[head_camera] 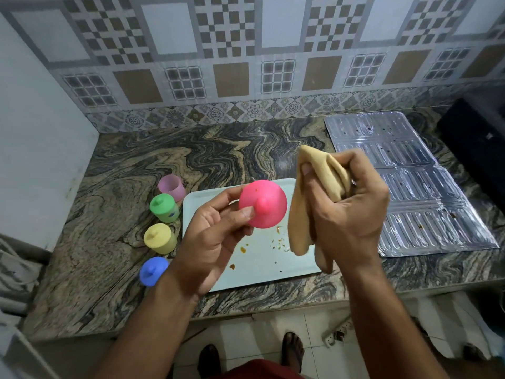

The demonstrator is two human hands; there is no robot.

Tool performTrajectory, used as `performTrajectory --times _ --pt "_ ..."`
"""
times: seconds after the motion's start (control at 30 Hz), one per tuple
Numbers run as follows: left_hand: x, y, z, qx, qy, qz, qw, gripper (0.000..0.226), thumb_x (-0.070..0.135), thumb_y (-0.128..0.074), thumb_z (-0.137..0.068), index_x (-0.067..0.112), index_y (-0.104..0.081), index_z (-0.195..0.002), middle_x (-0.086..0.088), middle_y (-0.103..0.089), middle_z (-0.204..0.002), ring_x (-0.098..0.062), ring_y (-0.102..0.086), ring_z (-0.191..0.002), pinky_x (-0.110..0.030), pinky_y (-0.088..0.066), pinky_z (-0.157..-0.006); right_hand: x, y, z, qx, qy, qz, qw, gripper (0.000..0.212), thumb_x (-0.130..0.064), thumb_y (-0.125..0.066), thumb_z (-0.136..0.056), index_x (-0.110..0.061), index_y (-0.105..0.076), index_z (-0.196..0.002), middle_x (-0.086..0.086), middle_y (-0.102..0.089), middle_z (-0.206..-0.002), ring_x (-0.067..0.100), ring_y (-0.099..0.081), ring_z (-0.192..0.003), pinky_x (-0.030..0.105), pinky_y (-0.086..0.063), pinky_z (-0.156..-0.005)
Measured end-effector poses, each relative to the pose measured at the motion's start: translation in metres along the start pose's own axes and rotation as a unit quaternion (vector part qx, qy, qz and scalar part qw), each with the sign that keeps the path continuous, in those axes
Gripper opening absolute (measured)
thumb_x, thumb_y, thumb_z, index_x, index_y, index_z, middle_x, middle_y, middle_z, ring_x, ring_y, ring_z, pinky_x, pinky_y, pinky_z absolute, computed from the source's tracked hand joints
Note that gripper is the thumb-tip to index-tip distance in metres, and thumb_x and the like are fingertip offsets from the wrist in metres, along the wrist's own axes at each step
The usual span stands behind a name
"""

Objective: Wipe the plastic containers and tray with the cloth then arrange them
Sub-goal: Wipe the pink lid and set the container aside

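Head view looks down on a pale tray [202,269] lying on the marbled worktop [114,203], and everything else sits relative to it. Above the tray, the left hand [216,236] pinches a pink lid [263,204] at its edge, knob side turned up toward the camera, probably so that face is open to the wipe. Just to the lid's right, the right hand [349,203] is closed round a bunched tan cloth [306,214], whose loose ends hang down over the tray; cloth and lid are near, but I cannot tell if they touch. Orange-brown crumbs and smears dot the tray, so it seems yet to be wiped. Along the tray's left side stand a lidless pink container [171,187], then green [164,208], yellow [160,238] and blue [153,270] lidded containers in a row, likely parked off the tray to keep it free. Right of the tray lies a ribbed foil sheet [410,187].
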State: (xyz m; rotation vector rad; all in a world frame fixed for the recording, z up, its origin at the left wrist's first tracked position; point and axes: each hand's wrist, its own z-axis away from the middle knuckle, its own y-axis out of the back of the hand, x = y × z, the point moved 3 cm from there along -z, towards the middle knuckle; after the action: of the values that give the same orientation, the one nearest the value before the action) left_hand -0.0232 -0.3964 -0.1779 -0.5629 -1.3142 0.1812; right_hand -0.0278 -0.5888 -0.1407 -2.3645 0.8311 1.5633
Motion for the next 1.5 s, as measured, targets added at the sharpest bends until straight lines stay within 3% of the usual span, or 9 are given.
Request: performTrajectory --times 0.1,0.27,0.47,0.63,0.7,0.87,1.0,1.3,1.5 --pt "-0.003 0.001 -0.001 0.017 0.03 0.098 0.995 0.038 0.014 -0.078 -0.075 0.016 -0.079 -0.113 -0.006 -0.07 -0.101 -0.009 -0.063 -0.082 -0.018 -0.055 -0.07 -0.005 0.005 0.006 -0.016 -0.001 -0.01 1.0 0.023 -0.025 -0.081 -0.091 -0.02 -0.059 -0.084 -0.011 -0.059 -0.068 0.002 -0.053 -0.057 0.02 -0.043 -0.056" --pt "-0.005 0.002 -0.002 0.028 0.035 0.12 0.992 0.035 0.01 -0.067 -0.086 0.012 -0.074 -0.12 -0.005 -0.069 -0.101 -0.009 -0.063 -0.08 -0.019 -0.056 -0.069 -0.012 -0.002 0.019 -0.039 0.015 0.006 0.999 0.021 -0.028 -0.08 -0.089 -0.021 -0.062 -0.085 -0.006 -0.063 -0.07 0.01 -0.056 -0.058 0.033 -0.049 -0.054" --pt "-0.007 -0.001 0.003 -0.02 -0.033 -0.085 0.996 0.033 0.014 -0.074 -0.084 0.019 -0.076 -0.116 -0.001 -0.075 -0.088 -0.01 -0.059 -0.074 -0.021 -0.047 -0.069 -0.018 -0.016 0.021 -0.033 0.085 0.067 0.994 0.023 -0.02 -0.084 -0.091 -0.009 -0.065 -0.086 0.003 -0.066 -0.078 0.022 -0.061 -0.068 0.032 -0.049 -0.063" --pt "-0.005 -0.004 0.011 -0.075 -0.089 -0.25 0.961 0.029 0.015 -0.076 -0.088 0.03 -0.074 -0.113 -0.005 -0.077 -0.086 -0.014 -0.068 -0.081 -0.035 -0.052 -0.079 -0.008 -0.018 0.005 0.023 0.094 0.107 0.99 0.027 -0.023 -0.083 -0.092 -0.009 -0.062 -0.082 0.004 -0.062 -0.073 0.021 -0.055 -0.064 0.016 -0.04 -0.064" --pt "-0.008 -0.006 0.015 -0.087 -0.09 -0.293 0.948 0.031 0.025 -0.077 -0.084 0.041 -0.073 -0.11 -0.002 -0.074 -0.081 -0.011 -0.064 -0.075 -0.033 -0.051 -0.073 -0.007 -0.016 -0.001 0.035 0.088 0.106 0.99 0.026 -0.024 -0.081 -0.092 -0.009 -0.062 -0.083 0.005 -0.062 -0.072 0.022 -0.056 -0.063 0.023 -0.043 -0.062" --pt "-0.01 0.006 0.011 -0.002 -0.013 -0.08 0.997 0.033 0.024 -0.078 -0.076 0.018 -0.078 -0.109 -0.006 -0.071 -0.093 -0.016 -0.058 -0.087 -0.024 -0.048 -0.077 -0.003 -0.003 -0.017 0.003 0.012 0.003 1.0 0.017 -0.023 -0.078 -0.088 -0.018 -0.063 -0.087 -0.007 -0.063 -0.071 0.008 -0.056 -0.061 0.029 -0.048 -0.059" --pt "-0.007 0.01 0.005 0.019 0.049 0.082 0.995 0.033 0.022 -0.076 -0.07 0.017 -0.081 -0.102 -0.002 -0.07 -0.093 -0.009 -0.062 -0.078 -0.02 -0.053 -0.067 0.001 0.006 -0.016 -0.064 -0.011 -0.073 0.995 0.012 -0.012 -0.074 -0.093 -0.008 -0.062 -0.093 -0.008 -0.06 -0.072 -0.002 -0.052 -0.062 0.016 -0.045 -0.06" --pt "-0.005 0.01 -0.001 0.013 0.062 0.048 0.997 0.04 0.023 -0.078 -0.071 0.015 -0.078 -0.11 -0.001 -0.072 -0.095 -0.01 -0.055 -0.078 -0.019 -0.052 -0.065 -0.002 -0.008 0.001 -0.179 0.006 -0.078 0.981 0.014 -0.018 -0.072 -0.093 -0.013 -0.059 -0.09 -0.013 -0.056 -0.07 -0.001 -0.047 -0.06 0.016 -0.041 -0.056" --pt "0.004 0.005 -0.005 0.01 0.042 0.022 0.999 0.031 0.021 -0.076 -0.083 0.015 -0.078 -0.114 -0.008 -0.075 -0.108 -0.024 -0.059 -0.103 -0.032 -0.047 -0.094 0.001 -0.018 0.015 -0.178 -0.008 -0.089 0.98 0.014 -0.015 -0.073 -0.092 -0.013 -0.059 -0.091 -0.014 -0.057 -0.071 -0.002 -0.049 -0.06 0.014 -0.041 -0.057"
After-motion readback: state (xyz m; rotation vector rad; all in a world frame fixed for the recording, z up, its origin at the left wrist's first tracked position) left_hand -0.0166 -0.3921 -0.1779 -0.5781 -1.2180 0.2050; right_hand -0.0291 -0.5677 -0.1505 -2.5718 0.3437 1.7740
